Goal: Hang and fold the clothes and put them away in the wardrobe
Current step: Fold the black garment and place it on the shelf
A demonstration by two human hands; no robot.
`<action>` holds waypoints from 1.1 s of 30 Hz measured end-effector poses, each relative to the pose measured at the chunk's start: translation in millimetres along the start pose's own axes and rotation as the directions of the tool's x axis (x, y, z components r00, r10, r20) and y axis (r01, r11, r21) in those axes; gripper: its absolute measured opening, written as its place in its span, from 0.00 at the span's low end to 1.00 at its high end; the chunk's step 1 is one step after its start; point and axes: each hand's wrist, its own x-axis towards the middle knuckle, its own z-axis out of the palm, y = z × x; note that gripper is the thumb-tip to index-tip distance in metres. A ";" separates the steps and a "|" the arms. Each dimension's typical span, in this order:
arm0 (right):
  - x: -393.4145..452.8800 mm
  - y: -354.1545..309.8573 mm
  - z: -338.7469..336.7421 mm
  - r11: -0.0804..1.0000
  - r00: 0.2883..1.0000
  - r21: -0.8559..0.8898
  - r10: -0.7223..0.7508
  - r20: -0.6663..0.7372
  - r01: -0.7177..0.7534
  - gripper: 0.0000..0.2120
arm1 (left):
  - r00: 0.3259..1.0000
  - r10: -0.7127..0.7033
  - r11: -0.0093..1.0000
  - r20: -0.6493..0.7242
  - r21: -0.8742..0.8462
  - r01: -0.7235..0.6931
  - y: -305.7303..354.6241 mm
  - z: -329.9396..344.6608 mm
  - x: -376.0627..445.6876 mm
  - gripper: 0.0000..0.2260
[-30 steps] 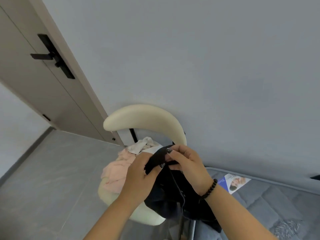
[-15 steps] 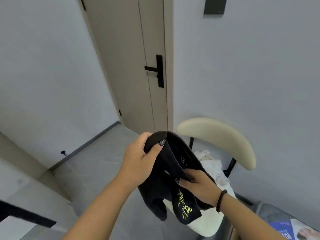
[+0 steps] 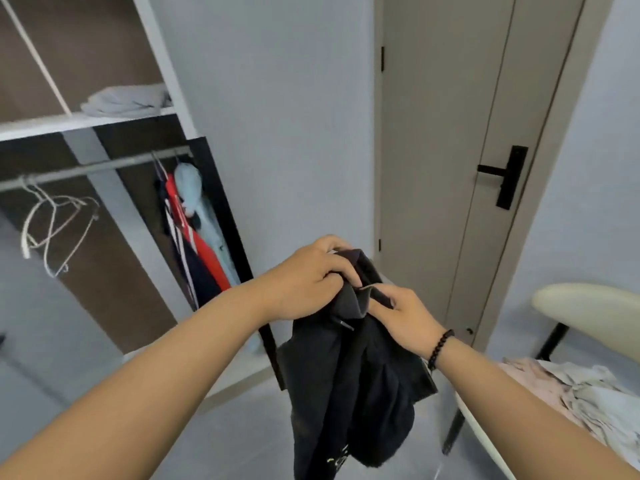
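- We have the black hoodie (image 3: pixel 349 382) up in front of us, gathered at its top edge and hanging limp below, clear of the floor; held this high, we judge, so the neck can be found and a hanger fed in
- Our left hand (image 3: pixel 308 278) has its fingers curled tight over the bunched collar, carrying most of the weight; our right hand (image 3: pixel 398 317) pinches a fold of the same fabric just beside it, thumb on top, as if teasing the opening apart
- A drawstring tip pokes out just under our left hand; a pale printed mark shows near the hem, too small to read
- To our left the wardrobe (image 3: pixel 180 98) stands open; its rail (image 3: pixel 97 168) carries empty white hangers (image 3: pixel 52 223) at one end and hung clothes (image 3: pixel 194 230), red, dark and pale blue, at the other; that, we reckon, is where this hoodie goes
- A folded pale garment (image 3: pixel 128 102) already lies on the shelf above the rail
- At our right, a cream chair (image 3: pixel 588 306) holds a heap of pink and white clothes (image 3: pixel 571 386), waiting their turn
- Ahead, a beige door (image 3: pixel 450 168) with a black handle (image 3: pixel 505 174), shut; grey walls and a grey floor around us
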 end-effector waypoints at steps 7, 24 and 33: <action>47.0 -32.8 99.2 0.997 0.990 -0.001 -0.074 0.118 0.075 0.08 | 0.973 -0.230 0.925 0.009 0.313 0.216 -78.5 -65.0 -77.2 0.18; 150.7 -18.7 272.7 0.995 0.649 -0.003 0.069 0.758 -0.102 0.12 | 0.817 -0.266 0.932 -0.511 0.079 0.353 -227.6 -186.0 -169.1 0.21; 263.2 2.0 349.8 0.795 0.748 -0.549 0.196 0.634 0.257 0.18 | 0.619 -0.424 0.828 -0.661 -0.006 0.561 -301.0 -275.0 -242.2 0.18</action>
